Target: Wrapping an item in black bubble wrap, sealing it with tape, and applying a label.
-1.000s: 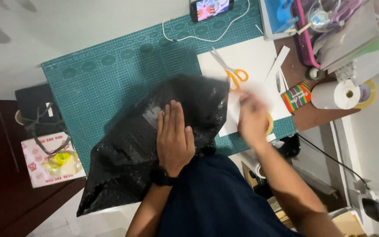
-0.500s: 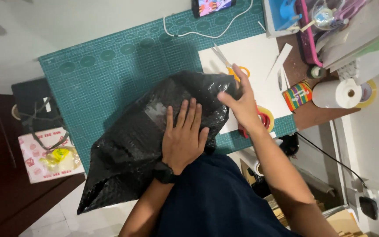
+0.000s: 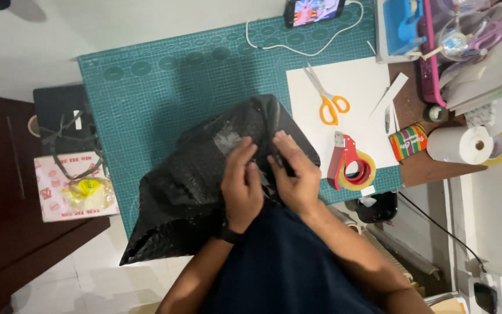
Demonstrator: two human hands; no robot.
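Head camera — straight down, near, over desk

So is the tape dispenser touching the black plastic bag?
Apart. The head view shows white paper between the red tape dispenser and the black plastic bag.

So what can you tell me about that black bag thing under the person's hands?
The black bag looks like a glossy plastic mailer with a bubbled, crinkled surface that catches the light. It lies flat and slanted across the green cutting mat, its lower corner hanging past the table edge over the floor. Its upper end reaches the white sheet. Both hands rest on its upper part: the left hand and the right hand sit close together, fingers pressing or pinching the plastic near the top edge. What is inside cannot be seen.
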